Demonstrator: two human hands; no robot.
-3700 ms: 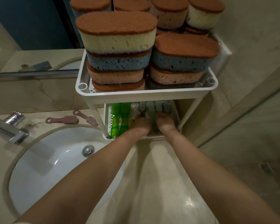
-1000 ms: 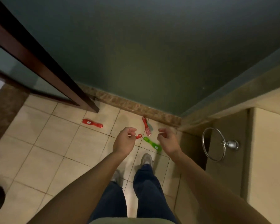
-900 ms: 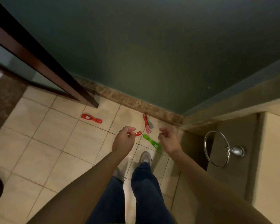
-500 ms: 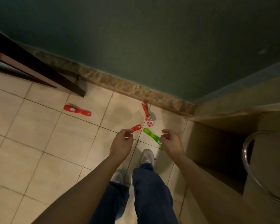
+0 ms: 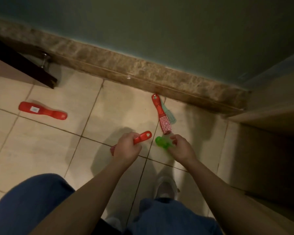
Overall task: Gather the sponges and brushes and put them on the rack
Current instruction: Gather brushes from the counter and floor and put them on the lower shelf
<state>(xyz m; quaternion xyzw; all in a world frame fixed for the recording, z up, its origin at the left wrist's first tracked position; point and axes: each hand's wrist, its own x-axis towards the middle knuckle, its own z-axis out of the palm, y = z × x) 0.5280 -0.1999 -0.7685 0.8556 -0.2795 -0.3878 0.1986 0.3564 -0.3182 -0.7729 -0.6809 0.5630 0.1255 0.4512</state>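
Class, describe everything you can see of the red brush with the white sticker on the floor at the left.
The red brush looks like glossy, translucent plastic: a wide rounded head bearing a small white sticker, narrowing to a handle that points right. It lies flat on the tiled floor, back up, bristles hidden. Only the floor touches it.

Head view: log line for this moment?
left hand: grips red brush | right hand: on green brush, grip unclear | floor: two more red brushes, teal brush
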